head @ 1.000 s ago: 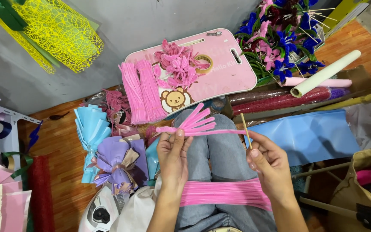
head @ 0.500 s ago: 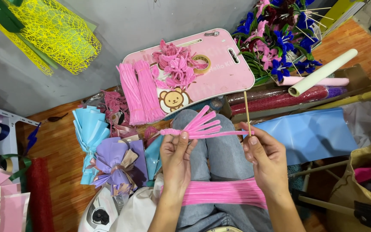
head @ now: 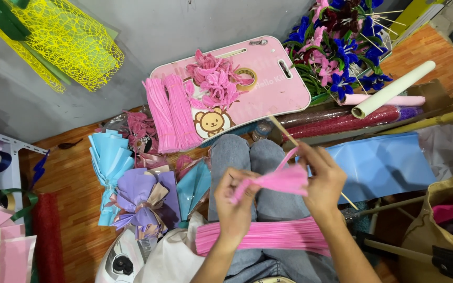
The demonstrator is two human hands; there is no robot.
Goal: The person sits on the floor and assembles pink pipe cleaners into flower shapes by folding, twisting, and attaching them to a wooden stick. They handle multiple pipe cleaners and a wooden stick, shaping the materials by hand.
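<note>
Both hands clamped on pink pipe-cleaner bundle (head: 279, 181) above lap: left hand (head: 234, 207) grips one end, right hand (head: 323, 181) the other, plus thin wooden stick (head: 284, 131). Pink lap tray (head: 284, 89) beyond knees.

pink lap tray (head: 284, 89) lying ahead of knees | bear sticker (head: 208, 123) sitting on its near edge, brown and white

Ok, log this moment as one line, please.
left hand: grips pink pipe cleaner bundle | right hand: bundle's other end plus thin wooden stick | lap: more pink pipe cleaners
</note>
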